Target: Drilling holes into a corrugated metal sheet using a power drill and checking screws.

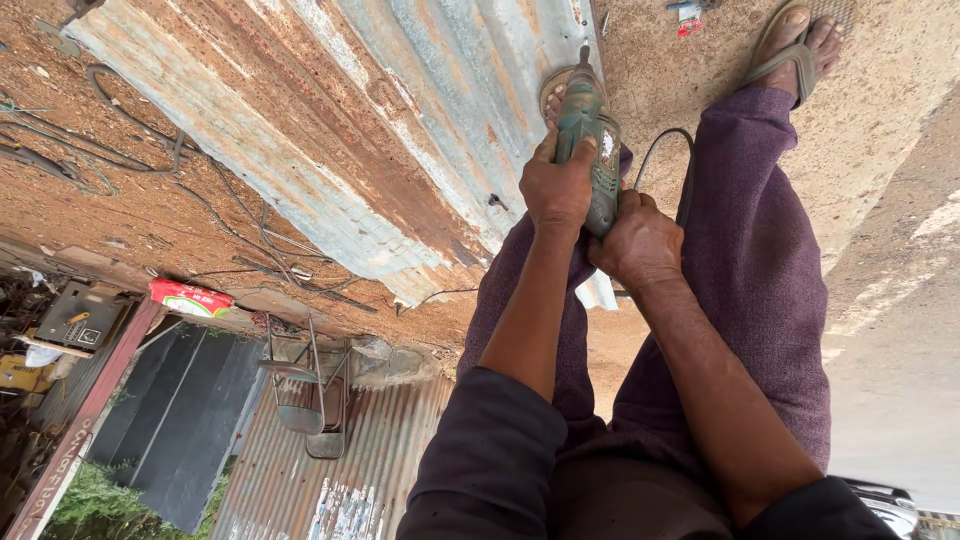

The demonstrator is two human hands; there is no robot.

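Rusty yard clutter around the work spot

Tangled dark wires (150, 160) strewn over the reddish dirt ground (120, 220), beside a red and white packet (190, 297) lying near a flat grey box (80, 315); folded metal chair (310, 385) propped close to a corrugated fence (330, 470) (paint flaking along its edge), with dark panels (185, 420) and green plants (95, 495) further off; pale concrete slab (890, 300) running down the other side, a small red and white scrap (688, 15) near the top edge
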